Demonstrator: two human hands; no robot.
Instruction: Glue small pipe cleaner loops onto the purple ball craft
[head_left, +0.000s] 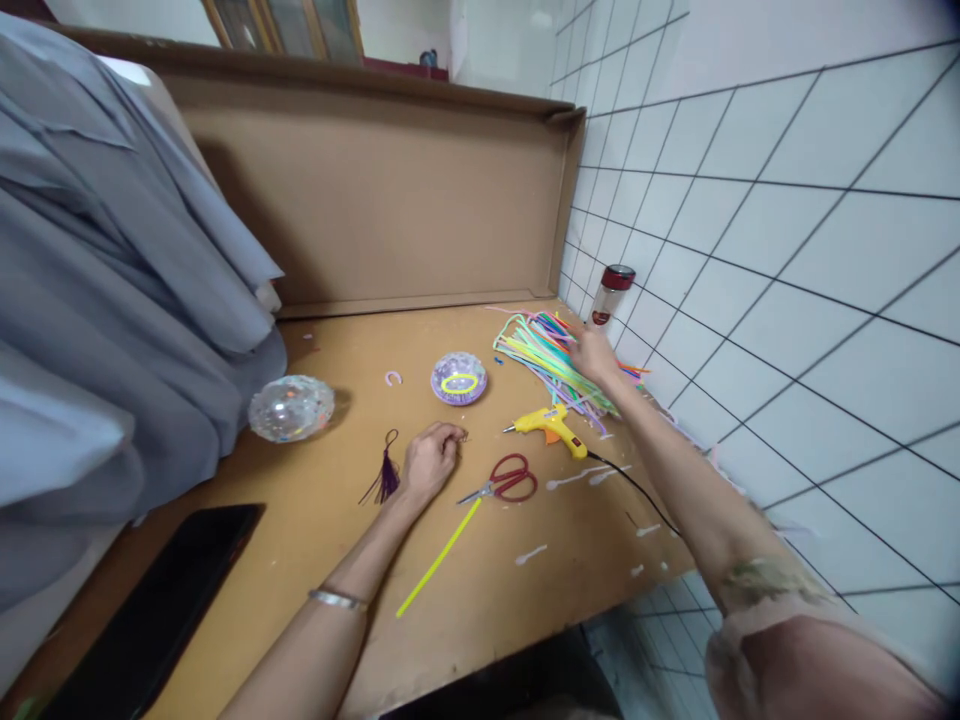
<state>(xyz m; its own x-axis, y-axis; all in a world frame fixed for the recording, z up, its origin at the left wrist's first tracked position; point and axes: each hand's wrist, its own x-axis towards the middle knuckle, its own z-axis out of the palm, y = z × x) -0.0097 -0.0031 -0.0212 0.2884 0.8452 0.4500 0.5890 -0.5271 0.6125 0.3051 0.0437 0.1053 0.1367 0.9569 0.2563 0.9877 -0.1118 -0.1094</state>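
My right hand reaches to the back right and its curled fingers grip into a pile of coloured pipe cleaners; the fingertips are partly hidden. My left hand rests on the table with fingers curled, a tiny dark bit at its fingertips too small to name. Beside it on the left lies a dark purple tassel. To its right are red-handled scissors and a yellow glue gun. Beyond it sits a clear round dome with purple trim and a yellow ring. A yellow pipe cleaner lies in front.
A clear ball-like ornament stands by grey cloth at left. A black phone-like slab lies front left. A red-lidded jar stands by the tiled wall. Cardboard closes the back. The glue gun's cord runs right.
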